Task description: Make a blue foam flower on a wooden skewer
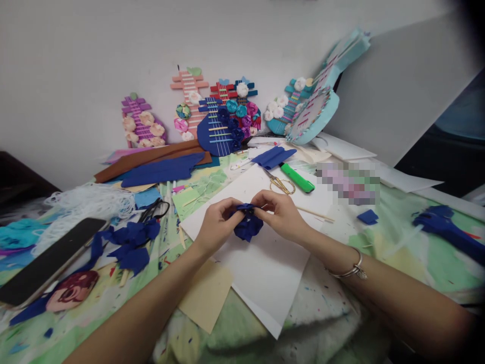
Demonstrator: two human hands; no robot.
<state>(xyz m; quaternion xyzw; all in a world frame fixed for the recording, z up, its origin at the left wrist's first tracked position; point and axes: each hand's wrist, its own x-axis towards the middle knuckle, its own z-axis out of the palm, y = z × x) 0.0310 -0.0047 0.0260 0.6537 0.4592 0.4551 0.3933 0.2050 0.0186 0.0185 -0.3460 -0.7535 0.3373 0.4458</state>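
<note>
Between both hands is a dark blue crepe paper flower, held above a white paper sheet. My left hand pinches its left edge with thumb and forefinger. From the other side, my right hand grips the upper right edge the same way. The fingers partly cover the flower's top. Beyond my right hand lie gold-handled scissors, a green box cutter and a thin wooden stick. A folded strip of blue crepe paper rests at the sheet's far edge.
Several decorated paper guitars lean on the wall, including a dark blue one. At left are a phone, blue paper scraps and white string. A blue glue gun lies at right on the green cloth.
</note>
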